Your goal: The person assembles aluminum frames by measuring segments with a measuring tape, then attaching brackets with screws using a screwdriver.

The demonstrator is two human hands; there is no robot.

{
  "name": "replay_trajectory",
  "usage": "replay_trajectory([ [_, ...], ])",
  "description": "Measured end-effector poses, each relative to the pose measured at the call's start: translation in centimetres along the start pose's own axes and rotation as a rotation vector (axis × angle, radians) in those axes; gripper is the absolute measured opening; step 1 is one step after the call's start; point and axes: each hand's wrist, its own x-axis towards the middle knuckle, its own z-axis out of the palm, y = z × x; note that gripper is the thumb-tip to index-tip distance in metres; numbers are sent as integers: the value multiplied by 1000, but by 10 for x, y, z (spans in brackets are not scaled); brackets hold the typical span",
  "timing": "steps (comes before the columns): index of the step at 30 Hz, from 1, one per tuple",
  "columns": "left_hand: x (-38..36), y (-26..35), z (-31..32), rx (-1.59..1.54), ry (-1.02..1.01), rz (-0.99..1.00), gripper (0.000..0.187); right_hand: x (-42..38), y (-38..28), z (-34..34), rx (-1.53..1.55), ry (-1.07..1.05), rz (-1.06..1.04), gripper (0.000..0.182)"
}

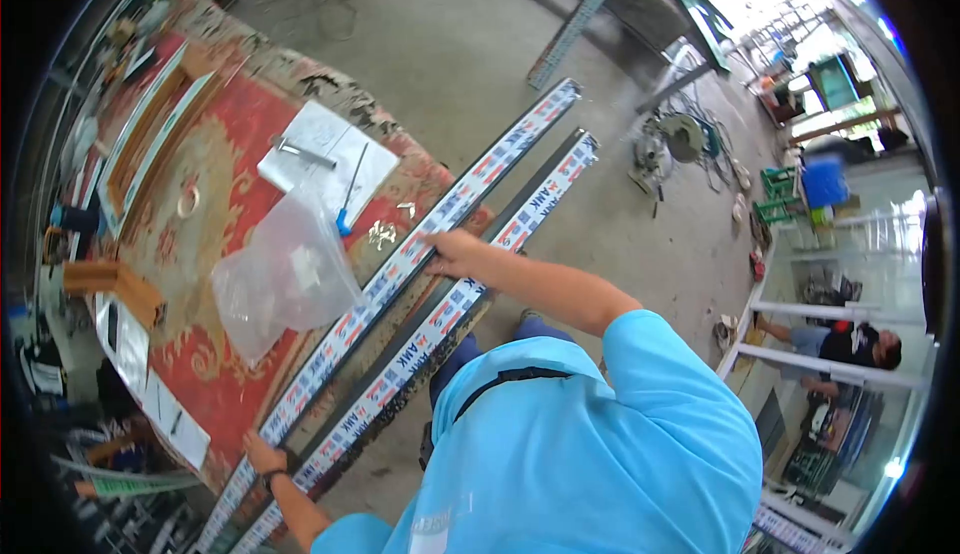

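Two long, straight profiles wrapped in printed protective film lie side by side along the near edge of the table. My left hand [264,453] is closed on the lower part of the farther profile [345,331]. Higher up the same profile, my right hand [455,254] grips its near edge, with its fingertips partly hidden. The nearer profile [408,362] runs parallel, closer to my body, under my right hand and forearm. Both profiles stick out past the table's end.
On the red patterned tabletop [240,189] lie a clear plastic bag [290,279], paper sheets [345,149], a blue-handled screwdriver [346,216], small metal pieces [382,234] and brown frame pieces [118,282]. A power saw [655,159] sits on the floor. Another person [850,342] is at the far right.
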Motion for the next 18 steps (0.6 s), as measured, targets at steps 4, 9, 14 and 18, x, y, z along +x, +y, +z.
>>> replay_trajectory([
  [4,1,-15,-6,-20,-104,-32,64,-92,-2,18,-374,-251,24,58],
  [9,-26,30,-44,-189,78,-1,77,-144,-13,-11,-1803,-545,-841,87],
  [14,-95,59,5,-588,675,-298,59,-87,6,-61,-2111,-544,-1191,89],
  [18,-165,93,61,-777,862,-508,56,-135,0,-72,-2054,-629,-1385,78],
])
